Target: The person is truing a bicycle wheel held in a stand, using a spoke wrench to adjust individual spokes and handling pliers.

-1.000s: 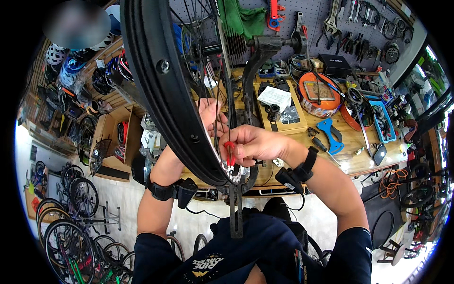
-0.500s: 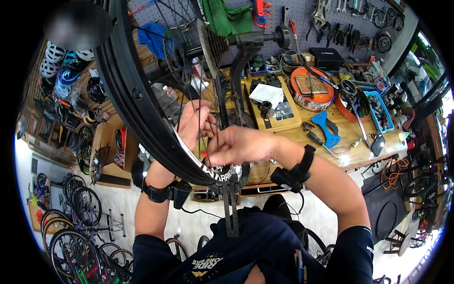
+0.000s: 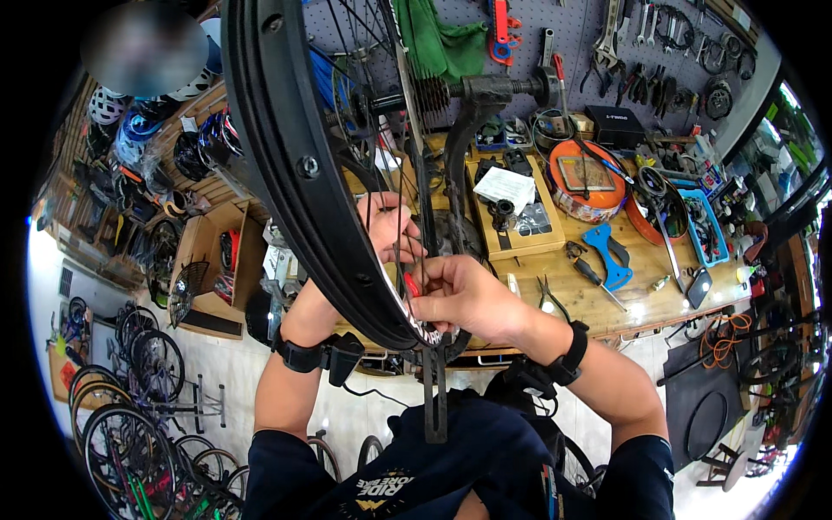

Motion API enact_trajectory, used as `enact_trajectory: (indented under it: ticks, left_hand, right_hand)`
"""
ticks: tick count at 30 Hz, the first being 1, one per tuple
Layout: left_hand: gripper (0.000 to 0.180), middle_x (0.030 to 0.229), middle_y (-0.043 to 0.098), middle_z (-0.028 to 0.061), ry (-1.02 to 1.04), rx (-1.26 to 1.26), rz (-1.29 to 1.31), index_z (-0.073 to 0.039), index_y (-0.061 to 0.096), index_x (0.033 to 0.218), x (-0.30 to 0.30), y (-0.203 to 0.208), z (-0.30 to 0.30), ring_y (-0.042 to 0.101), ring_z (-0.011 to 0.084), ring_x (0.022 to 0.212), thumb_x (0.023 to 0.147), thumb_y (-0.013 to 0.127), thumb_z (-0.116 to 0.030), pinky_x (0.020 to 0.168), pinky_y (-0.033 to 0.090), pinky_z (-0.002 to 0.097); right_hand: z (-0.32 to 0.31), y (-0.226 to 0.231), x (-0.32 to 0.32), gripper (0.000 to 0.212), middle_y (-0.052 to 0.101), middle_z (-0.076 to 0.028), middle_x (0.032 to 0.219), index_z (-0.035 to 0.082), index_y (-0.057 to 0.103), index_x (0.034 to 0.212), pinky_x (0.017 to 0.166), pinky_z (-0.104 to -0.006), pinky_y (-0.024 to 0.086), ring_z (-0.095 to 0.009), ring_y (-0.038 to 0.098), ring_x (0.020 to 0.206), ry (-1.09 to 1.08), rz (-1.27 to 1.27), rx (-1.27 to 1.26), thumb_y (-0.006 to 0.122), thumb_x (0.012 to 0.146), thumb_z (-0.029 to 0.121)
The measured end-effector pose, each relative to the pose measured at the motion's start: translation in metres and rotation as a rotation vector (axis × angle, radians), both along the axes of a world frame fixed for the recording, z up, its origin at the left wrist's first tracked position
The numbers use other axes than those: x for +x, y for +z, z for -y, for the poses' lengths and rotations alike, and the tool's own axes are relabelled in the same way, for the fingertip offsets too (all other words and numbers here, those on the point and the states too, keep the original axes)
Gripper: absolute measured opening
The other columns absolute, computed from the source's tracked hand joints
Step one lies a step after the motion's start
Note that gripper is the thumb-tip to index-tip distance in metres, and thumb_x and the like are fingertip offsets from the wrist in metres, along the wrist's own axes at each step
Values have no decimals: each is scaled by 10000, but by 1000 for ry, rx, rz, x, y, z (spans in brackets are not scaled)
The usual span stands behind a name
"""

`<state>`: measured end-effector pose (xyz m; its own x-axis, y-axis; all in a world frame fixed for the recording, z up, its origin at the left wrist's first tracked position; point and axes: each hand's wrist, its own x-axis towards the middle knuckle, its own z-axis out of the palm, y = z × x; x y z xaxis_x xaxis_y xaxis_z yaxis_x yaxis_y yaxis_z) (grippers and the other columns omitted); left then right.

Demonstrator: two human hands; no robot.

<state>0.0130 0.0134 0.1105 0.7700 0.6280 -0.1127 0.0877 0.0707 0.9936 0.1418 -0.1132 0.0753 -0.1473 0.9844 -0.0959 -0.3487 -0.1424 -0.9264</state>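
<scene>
A black bicycle wheel rim stands upright in front of me in a dark metal truing stand, with the sprocket cassette at its hub. Thin spokes run down to the rim. My right hand pinches a small red spoke wrench low down, where the spokes meet the rim. Behind the rim, my left hand has its fingers curled among the spokes, gripping a spoke; the rim covers part of its wrist.
On the wooden bench lie a cardboard parts box, a blue-handled tool, pliers, an orange round tin and a blue tray. Tools hang on the pegboard. Bicycles stand at lower left.
My view has shifted, so the wheel and bench appear further right. The rim has turned, its holes now elsewhere. My right hand has moved slightly, showing more of the red spoke wrench.
</scene>
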Motion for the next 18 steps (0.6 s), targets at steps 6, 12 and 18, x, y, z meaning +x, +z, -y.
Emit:
enact_trajectory:
  ticks: [6, 12, 18]
  left_hand:
    - [440, 998, 574, 108, 11, 6, -27, -31, 396, 1270, -1, -2, -4, 630, 174, 858, 991, 503, -355, 797, 512, 295]
    - [423, 1004, 565, 94, 19, 4, -30, -37, 411, 1263, -3, -1, -2, 601, 133, 817, 987, 513, -341, 782, 497, 273]
    - [454, 1005, 566, 103, -19, 20, 12, -27, 400, 1258, -5, -8, -5, 598, 130, 801, 971, 531, -353, 793, 495, 287]
  right_hand:
    - [8, 3, 0, 203, 614, -9, 849, 38, 545, 992, 524, -172, 429, -47, 561, 645, -110, -11, 58, 698, 860, 57]
    - [-15, -7, 22, 225, 590, 10, 854, 59, 538, 1004, 565, -187, 390, -44, 499, 676, 234, -25, 57, 697, 891, 170]
    - [-25, -8, 36, 290, 633, 14, 800, 7, 664, 951, 619, -200, 421, -36, 517, 684, 258, 53, 104, 710, 884, 286]
